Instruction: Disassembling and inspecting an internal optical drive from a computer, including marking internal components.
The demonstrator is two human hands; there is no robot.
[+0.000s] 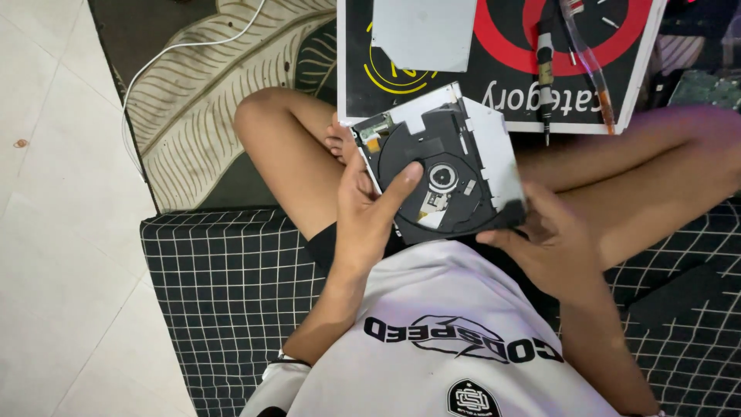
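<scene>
Black optical drive (444,174), both hands' fingers (401,185) gripping

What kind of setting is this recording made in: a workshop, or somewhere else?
Probably a home floor, not a workshop. The person sits cross-legged on a black grid-patterned cushion beside pale floor tiles and a leaf-patterned rug, both hands holding an opened optical disc drive.

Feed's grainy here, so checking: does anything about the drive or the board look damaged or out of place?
The drive, held in the left hand and right hand, has its top cover off, exposing the spindle and tray. A loose grey plate lies on the board. No visible breakage.
</scene>
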